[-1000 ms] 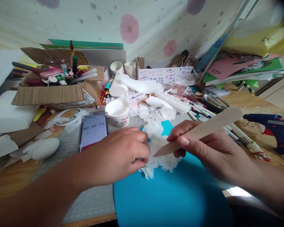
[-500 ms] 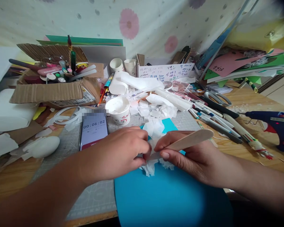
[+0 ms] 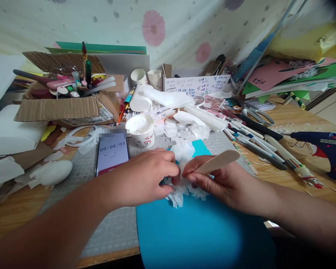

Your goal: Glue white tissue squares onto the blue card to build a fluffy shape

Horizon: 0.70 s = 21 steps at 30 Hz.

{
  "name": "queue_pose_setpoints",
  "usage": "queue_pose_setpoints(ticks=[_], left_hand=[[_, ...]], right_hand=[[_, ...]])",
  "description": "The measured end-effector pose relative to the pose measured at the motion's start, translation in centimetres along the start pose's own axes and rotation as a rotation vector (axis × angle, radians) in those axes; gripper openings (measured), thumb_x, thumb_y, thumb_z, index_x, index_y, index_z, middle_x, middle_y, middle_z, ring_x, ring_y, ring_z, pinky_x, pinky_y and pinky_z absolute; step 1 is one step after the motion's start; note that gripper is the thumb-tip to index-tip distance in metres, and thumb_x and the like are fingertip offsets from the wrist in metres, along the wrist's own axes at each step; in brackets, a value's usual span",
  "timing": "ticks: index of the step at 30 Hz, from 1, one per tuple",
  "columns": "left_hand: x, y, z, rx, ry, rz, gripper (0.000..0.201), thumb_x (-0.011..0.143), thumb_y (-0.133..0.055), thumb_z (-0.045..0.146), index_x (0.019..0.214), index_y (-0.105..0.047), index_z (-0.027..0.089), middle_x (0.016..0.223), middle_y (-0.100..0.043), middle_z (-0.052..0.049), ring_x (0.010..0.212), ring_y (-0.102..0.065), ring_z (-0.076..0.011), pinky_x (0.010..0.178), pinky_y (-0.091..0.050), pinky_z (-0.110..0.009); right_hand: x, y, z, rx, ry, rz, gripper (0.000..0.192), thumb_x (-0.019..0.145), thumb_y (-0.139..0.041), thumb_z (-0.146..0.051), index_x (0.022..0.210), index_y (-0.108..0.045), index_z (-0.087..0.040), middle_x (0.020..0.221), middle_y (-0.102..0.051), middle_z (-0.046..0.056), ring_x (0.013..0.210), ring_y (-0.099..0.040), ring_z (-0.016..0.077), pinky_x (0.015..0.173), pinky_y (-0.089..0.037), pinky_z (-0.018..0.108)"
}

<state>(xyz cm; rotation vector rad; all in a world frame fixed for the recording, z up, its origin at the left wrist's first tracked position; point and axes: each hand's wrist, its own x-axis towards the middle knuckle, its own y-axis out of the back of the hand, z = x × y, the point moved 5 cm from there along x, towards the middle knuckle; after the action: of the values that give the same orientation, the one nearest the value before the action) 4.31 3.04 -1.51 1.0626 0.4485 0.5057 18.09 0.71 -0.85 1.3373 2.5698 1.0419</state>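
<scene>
My right hand is closed around a flat wooden craft stick, whose rounded end points up and to the right. The stick's other end reaches down among crumpled white tissue paper on a blue sheet. Opposite it, the curled fingers of my left hand pinch at the same tissue; the fingertips are partly hidden. Behind my hands stands a paper cup with a white substance inside. More torn tissue lies at the far end of the blue sheet.
A phone running a timer lies left on the grey cutting mat. Further left are a white egg-shaped object and a cardboard box of tools. Pens, scissors and a blue glue gun lie right.
My right hand has shifted slightly left, and the upper end of the craft stick has moved left with it. My left hand stays at the tissue, its thumb slightly lower.
</scene>
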Motion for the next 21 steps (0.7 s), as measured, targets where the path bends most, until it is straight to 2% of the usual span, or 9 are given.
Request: queue_pose_setpoints(ticks=[4,9,17,21], left_hand=[[0.2,-0.1,0.1,-0.009,-0.006,-0.008,0.012,0.078,-0.062,0.012,0.075,-0.068,0.022,0.082,-0.053,0.0,0.082,-0.052,-0.0168,0.07,-0.039,-0.026],[0.2,-0.2,-0.1,-0.036,0.05,-0.004,0.011,0.078,-0.058,0.014,0.077,-0.065,0.022,0.085,-0.056,0.0,0.082,-0.053,-0.0176,0.07,-0.04,-0.027],[0.4,-0.4,-0.5,-0.045,0.076,-0.004,0.008,0.077,-0.06,0.016,0.077,-0.065,0.022,0.082,-0.057,0.003,0.08,-0.053,-0.0154,0.066,-0.039,-0.026],[0.3,-0.4,-0.5,-0.033,0.063,-0.004,0.006,0.076,-0.061,0.016,0.076,-0.064,0.022,0.083,-0.056,0.002,0.082,-0.053,-0.016,0.069,-0.039,-0.027]], right_hand=[[-0.3,0.4,0.2,0.08,-0.022,0.04,0.011,0.092,-0.052,-0.018,0.088,-0.061,-0.015,0.08,-0.066,0.003,0.072,-0.06,0.0108,0.063,-0.048,0.019],[-1.1,1.7,0.5,0.268,-0.071,0.208,0.011,0.091,-0.054,-0.019,0.083,-0.062,-0.017,0.078,-0.063,0.002,0.064,-0.059,0.0103,0.056,-0.049,0.019],[-1.3,0.6,-1.0,0.105,0.163,0.074,0.01,0.087,-0.058,-0.01,0.094,-0.064,-0.015,0.086,-0.067,0.004,0.08,-0.063,0.011,0.069,-0.051,0.019],[-1.0,0.5,-0.8,0.049,0.149,0.092,0.009,0.087,-0.058,-0.009,0.091,-0.063,-0.015,0.085,-0.067,0.004,0.078,-0.062,0.01,0.069,-0.05,0.018]])
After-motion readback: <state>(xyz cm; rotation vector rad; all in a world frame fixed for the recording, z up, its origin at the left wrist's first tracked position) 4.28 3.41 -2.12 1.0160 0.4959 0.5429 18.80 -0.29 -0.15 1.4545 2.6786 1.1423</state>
